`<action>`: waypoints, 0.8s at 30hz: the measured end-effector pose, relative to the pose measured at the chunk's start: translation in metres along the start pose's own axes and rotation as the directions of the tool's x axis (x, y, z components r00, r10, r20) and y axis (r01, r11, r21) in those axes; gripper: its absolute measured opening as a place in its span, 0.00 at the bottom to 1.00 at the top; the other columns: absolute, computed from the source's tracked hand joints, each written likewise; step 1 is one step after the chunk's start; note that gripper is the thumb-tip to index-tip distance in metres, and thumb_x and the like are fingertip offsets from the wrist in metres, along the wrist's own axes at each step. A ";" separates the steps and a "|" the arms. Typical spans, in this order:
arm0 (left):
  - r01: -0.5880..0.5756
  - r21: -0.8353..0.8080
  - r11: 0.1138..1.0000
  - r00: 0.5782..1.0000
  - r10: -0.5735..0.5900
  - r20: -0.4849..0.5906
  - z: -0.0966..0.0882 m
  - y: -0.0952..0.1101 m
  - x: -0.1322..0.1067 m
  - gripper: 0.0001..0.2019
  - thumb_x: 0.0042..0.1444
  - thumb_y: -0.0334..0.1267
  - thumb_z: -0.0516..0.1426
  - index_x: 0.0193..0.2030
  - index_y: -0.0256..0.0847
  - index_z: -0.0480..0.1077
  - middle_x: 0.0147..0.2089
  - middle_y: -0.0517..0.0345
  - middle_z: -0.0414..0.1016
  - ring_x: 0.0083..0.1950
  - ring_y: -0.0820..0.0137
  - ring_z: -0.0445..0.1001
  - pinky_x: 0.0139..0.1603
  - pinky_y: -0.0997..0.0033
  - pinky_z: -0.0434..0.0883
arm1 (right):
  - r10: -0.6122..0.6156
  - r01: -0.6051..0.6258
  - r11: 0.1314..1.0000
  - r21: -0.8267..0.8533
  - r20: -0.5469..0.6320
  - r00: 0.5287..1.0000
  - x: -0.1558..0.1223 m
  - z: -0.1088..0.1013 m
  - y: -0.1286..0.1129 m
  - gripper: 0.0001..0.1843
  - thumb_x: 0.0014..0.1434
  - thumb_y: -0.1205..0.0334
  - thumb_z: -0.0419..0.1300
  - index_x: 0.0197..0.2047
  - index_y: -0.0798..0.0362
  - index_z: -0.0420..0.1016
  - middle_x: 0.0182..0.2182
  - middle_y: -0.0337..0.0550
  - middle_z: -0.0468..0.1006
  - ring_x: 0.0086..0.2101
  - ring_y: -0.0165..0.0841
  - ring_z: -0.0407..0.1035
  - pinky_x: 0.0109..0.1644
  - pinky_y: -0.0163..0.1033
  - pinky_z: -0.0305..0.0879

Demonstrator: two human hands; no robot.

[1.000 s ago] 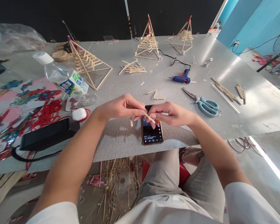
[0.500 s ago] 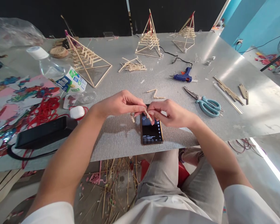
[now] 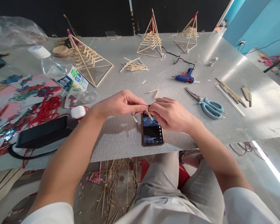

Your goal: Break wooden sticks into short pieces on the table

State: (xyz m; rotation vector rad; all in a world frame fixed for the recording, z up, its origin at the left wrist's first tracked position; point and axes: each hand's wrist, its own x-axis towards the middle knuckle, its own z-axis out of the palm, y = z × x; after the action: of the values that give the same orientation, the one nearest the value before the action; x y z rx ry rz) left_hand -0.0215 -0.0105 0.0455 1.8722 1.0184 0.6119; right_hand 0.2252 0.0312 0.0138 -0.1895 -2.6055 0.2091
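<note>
My left hand point(image 3: 130, 104) pinches a short wooden stick point(image 3: 149, 114) above the phone. Close against it, my right hand point(image 3: 169, 112) has its fingers closed at the same stick, and the exact contact is partly hidden. Another stick end point(image 3: 134, 118) pokes out below my left fingers. Beneath both hands lies a smartphone point(image 3: 152, 135) with a lit screen. Just behind my right hand, a bent piece of joined sticks point(image 3: 154, 91) rests on the table, partly covered. A loose pile of sticks point(image 3: 135, 65) lies farther back.
Stick pyramids point(image 3: 151, 40) stand at the back. On the right are a blue glue gun point(image 3: 185, 76), scissors point(image 3: 211, 107) and wooden strips point(image 3: 231, 91). To the left are a plastic bottle point(image 3: 67, 76), red cord point(image 3: 50, 109), a white case point(image 3: 78, 112) and a black device point(image 3: 43, 132).
My right hand has turned over, its back now facing up, and its fingers have closed in by the stick. It now covers part of the bent stick piece. The view has shifted slightly.
</note>
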 end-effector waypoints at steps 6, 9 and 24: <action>0.012 0.024 1.000 1.000 -0.012 -0.006 0.000 -0.002 0.001 0.22 0.65 0.50 0.65 0.24 0.39 0.72 0.24 0.59 0.67 0.27 0.74 0.62 0.28 0.71 0.59 | -0.008 0.016 0.970 -0.241 0.035 0.999 -0.001 0.000 0.000 0.15 0.81 0.65 0.47 0.45 0.53 0.73 0.34 0.45 0.79 0.37 0.38 0.65 0.45 0.43 0.55; 0.000 0.005 1.000 1.000 0.000 -0.019 0.000 -0.001 0.000 0.22 0.66 0.50 0.64 0.25 0.39 0.73 0.25 0.59 0.68 0.27 0.74 0.62 0.28 0.71 0.59 | -0.024 0.028 0.970 -0.240 0.018 1.000 -0.001 -0.002 0.001 0.15 0.80 0.65 0.47 0.45 0.52 0.73 0.35 0.45 0.80 0.37 0.38 0.65 0.45 0.43 0.56; -0.012 -0.066 0.998 0.989 0.002 -0.148 0.007 0.004 -0.002 0.11 0.62 0.45 0.67 0.38 0.39 0.87 0.27 0.57 0.78 0.29 0.73 0.71 0.29 0.75 0.67 | 0.208 -0.161 0.972 0.173 -0.301 0.931 -0.003 -0.012 0.016 0.07 0.69 0.67 0.52 0.36 0.48 0.63 0.27 0.35 0.68 0.27 0.30 0.59 0.35 0.39 0.58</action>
State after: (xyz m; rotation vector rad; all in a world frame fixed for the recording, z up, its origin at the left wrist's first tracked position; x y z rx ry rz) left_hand -0.0160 -0.0164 0.0454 1.7940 1.0733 0.7889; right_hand 0.2355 0.0482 0.0198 -0.3855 -2.2411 0.3998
